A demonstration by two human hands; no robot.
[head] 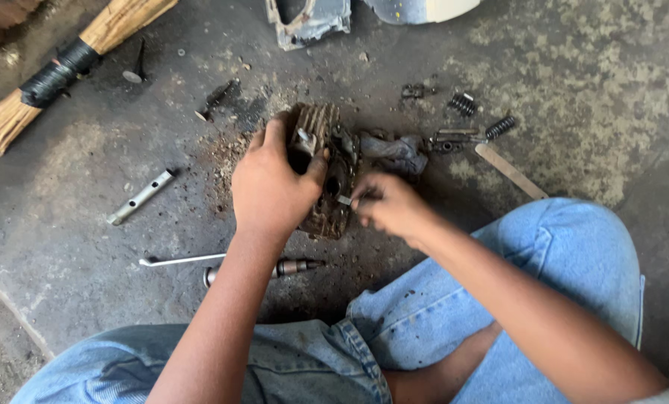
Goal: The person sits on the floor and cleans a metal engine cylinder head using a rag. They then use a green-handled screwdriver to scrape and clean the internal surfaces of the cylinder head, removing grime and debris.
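Two hands work on a dirty, ribbed engine part [321,176] that stands on the grey floor [72,202], in the middle of the view. The left hand [271,187] is closed around the part and holds it steady. The right hand [387,203] pinches a small, thin metal piece [345,200] against the part's side at its 3 o'clock. Springs [482,116] lie at 1 o'clock from the part, a silver tube [141,197] at 9 o'clock, and a broom [65,67] at 10 o'clock. A shaft [286,267] lies at 6 o'clock. The small piece could slip from the greasy fingers and get lost in the dirt. The part could tip if the left hand lets go.
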